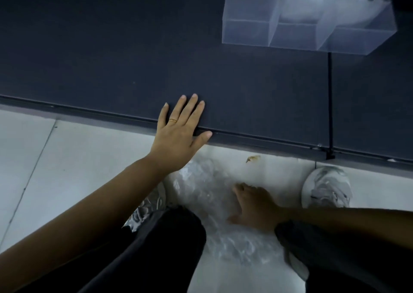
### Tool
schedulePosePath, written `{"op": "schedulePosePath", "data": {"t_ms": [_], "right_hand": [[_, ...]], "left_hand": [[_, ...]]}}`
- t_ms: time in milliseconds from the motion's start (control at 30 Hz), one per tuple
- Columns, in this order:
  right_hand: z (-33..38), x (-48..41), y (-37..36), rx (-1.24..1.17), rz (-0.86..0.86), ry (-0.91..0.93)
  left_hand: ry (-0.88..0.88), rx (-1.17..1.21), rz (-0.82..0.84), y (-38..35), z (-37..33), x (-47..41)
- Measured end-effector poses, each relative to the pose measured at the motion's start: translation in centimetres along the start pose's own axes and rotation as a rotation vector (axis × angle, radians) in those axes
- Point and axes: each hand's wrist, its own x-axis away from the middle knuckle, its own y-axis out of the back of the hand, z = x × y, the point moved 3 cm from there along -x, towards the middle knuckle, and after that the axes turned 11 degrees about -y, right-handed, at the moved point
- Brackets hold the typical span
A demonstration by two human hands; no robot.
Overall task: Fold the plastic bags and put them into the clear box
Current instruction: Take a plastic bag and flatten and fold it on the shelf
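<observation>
A crumpled clear plastic bag (207,187) lies on the pale floor between my knees, below the table's edge. My right hand (252,205) reaches down onto it, blurred; its fingers touch the plastic, and I cannot tell whether they grip it. My left hand (178,131) rests flat on the front edge of the dark table (111,58), fingers straight, a ring on one. The clear box (310,31), divided into compartments, stands on the table at the far right, with whitish plastic showing inside its right part.
My legs in dark trousers (169,243) fill the lower frame, and a grey-white shoe (326,185) stands on the floor at the right. A small brown scrap (253,158) lies on the floor near the table edge. A seam (330,105) divides the tabletop at right.
</observation>
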Motion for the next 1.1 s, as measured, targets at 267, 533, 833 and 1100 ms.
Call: {"op": "schedulePosePath", "data": {"t_ms": [267,533,833,1100], "right_hand": [[1.0,-1.5,-0.1,-0.053,-0.099,0.011],[2.5,1.1,10.0,-0.503,0.135,0.272],[-1.4,5.1,22.2,-1.028,-0.248,0.161],[-3.5,5.7,20.3,-0.76,-0.362,0.009]], "left_hand": [[-0.013,0.328,0.024,0.6,1.0,0.0],[-0.045,0.655,0.139,3.1,2.2,1.6],[0.001,1.052,0.079,7.3,-0.5,0.5],[0.541,1.311,-0.076,9.5,0.0,-2.9]]}}
